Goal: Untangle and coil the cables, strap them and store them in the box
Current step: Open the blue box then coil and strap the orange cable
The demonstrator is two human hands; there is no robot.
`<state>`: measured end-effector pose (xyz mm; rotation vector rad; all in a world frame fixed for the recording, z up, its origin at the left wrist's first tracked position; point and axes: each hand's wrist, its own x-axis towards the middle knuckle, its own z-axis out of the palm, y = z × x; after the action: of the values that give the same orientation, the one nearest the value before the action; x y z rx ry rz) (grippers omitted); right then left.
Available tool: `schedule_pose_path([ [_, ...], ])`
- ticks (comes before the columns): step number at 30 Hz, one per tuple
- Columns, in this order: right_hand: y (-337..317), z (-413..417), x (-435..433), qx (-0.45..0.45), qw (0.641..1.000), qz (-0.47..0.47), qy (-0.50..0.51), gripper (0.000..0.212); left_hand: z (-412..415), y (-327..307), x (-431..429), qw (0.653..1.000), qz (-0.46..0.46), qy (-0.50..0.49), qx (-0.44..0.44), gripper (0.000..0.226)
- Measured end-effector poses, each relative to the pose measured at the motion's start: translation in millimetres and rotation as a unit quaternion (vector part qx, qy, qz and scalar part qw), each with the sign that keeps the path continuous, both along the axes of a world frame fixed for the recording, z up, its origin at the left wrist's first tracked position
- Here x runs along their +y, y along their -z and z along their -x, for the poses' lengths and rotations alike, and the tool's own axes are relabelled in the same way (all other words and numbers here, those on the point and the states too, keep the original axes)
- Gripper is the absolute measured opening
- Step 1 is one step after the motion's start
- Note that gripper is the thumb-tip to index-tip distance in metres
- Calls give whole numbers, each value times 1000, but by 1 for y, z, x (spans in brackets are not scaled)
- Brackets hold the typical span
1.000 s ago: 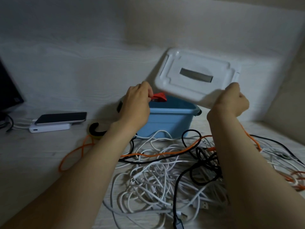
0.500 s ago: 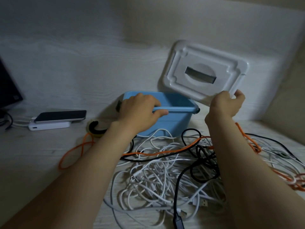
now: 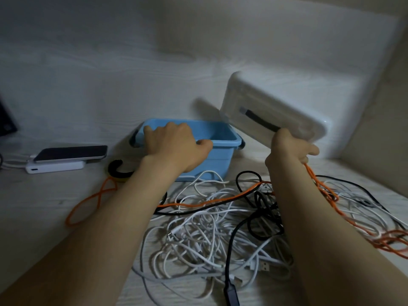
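The right hand (image 3: 289,149) grips the near edge of the lid (image 3: 276,102), held tilted in the air, up and right of the box (image 3: 225,142). The left hand (image 3: 174,144) clasps the box's near rim. The box stands open, its long axis running left to right. The cables (image 3: 209,228) lie tangled on the counter (image 3: 44,206) just near of it, under both forearms.

no text, label, brand or number i can read on my feed. lid (image 3: 276,102) is motion-blurred, box (image 3: 218,160) wall looks plain, phone (image 3: 72,152) and power bank (image 3: 55,170) are too dim and small.
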<state>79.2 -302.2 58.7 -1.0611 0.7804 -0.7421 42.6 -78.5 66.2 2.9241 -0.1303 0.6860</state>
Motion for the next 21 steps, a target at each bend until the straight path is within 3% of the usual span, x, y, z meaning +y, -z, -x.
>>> schedule_pose_path([
  [4,-2,0,2,1,1000,-1,6,73,-5,5,-2,986,39,159,-20,22],
  [8,-8,-3,6,-27,1000,-6,0,89,-2,9,-11,975,51,213,-46,51],
  [12,-11,0,17,-134,990,-48,-18,74,-2,9,-16,970,93,222,-45,78],
  [18,-29,5,34,-214,963,-88,-136,71,-2,12,-14,971,73,224,-40,51],
  [21,-29,7,41,-243,959,-81,-123,82,-3,13,-14,972,67,223,-33,36],
])
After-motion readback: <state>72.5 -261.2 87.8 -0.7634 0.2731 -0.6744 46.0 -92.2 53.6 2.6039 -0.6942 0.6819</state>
